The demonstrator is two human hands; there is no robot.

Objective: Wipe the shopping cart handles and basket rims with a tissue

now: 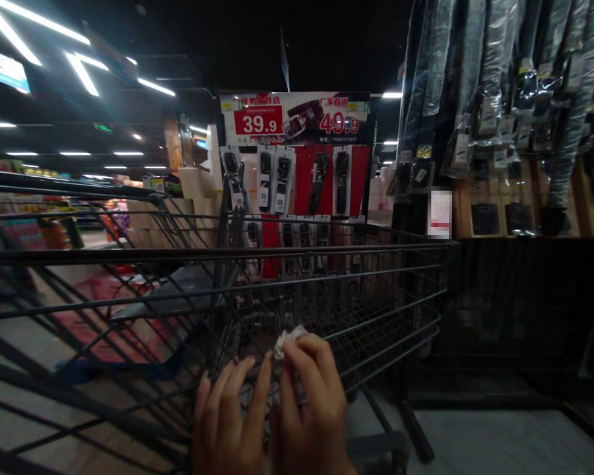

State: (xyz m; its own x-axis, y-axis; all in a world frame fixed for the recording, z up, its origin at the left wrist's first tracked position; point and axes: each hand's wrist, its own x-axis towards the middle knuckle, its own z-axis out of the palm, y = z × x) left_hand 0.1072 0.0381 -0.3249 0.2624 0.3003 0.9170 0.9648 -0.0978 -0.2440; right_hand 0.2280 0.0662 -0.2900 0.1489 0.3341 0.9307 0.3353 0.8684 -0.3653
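My right hand (314,409) is closed to a pinch, thumb and forefinger pressed on a small, crumpled white wad (287,340); the light is dim, so I can only say that it looks like tissue. The wad pokes up past my fingertips, above and between my two hands. My left hand (232,419) is open beside the right, back toward me, fingers stretched forward and a little apart, with its forefinger tip just beside the wad. Both hands show low in my view, against the dark wire side of a shopping cart (129,256), whose rails run across in front of me. Beyond the cart stands a rack of packaged belts (342,181), hung in rows under a price sign (297,119) reading 39.9 and 49.9. More plastic-wrapped belts (438,72) hang in long strips up to the right.
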